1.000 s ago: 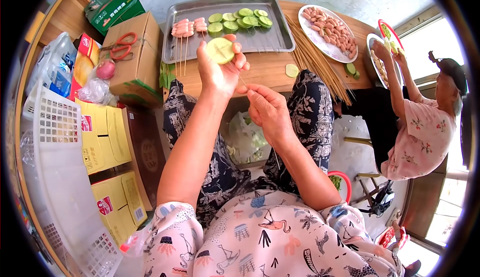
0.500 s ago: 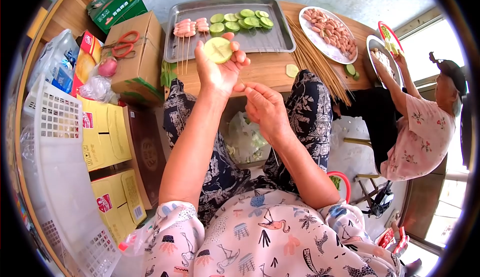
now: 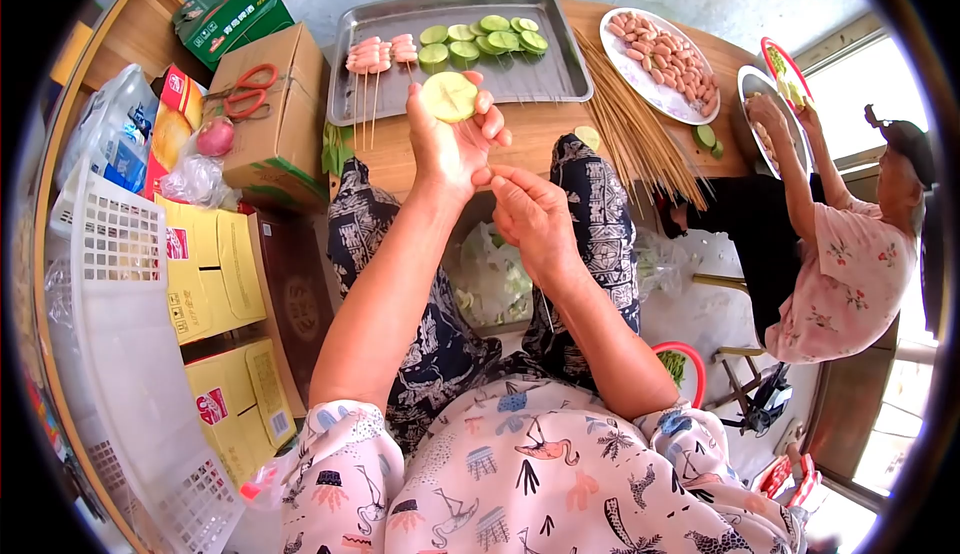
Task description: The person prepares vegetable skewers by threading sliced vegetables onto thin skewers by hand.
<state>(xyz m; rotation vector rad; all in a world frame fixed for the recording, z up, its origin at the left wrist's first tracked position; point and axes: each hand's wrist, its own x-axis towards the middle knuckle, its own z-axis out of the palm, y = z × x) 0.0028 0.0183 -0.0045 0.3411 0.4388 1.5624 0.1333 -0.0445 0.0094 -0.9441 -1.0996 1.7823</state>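
Closest to the camera is a soft, animal-print shirt (image 3: 520, 454), then the action. The left hand (image 3: 455, 144) is palm up, thumb and fingers curled round a green-rimmed vegetable slice (image 3: 450, 99), a flat disc with pale, wet-looking flesh. The right hand (image 3: 532, 216) sits right at the heel of that palm, thumb and forefinger clamped on what I take to be a thin skewer (image 3: 547, 312); its tail pokes out beside the forearm. Can't see the tip, so no idea how deep it is.

I'd call this the threading step, slice on stick. A push here calls for a straight feed, a steady slice and fingertips out of the point's way.

Further out, on the smooth wood table (image 3: 400, 164), a shiny metal tray (image 3: 560, 79) with rounded corners holds skewered pink sausage pieces (image 3: 372, 54) and more green slices (image 3: 495, 42). Beside it: a fan of dry, straight bamboo sticks (image 3: 640, 139), then small, glossy cocktail sausages (image 3: 668, 64) on a white oval plate (image 3: 650, 94).
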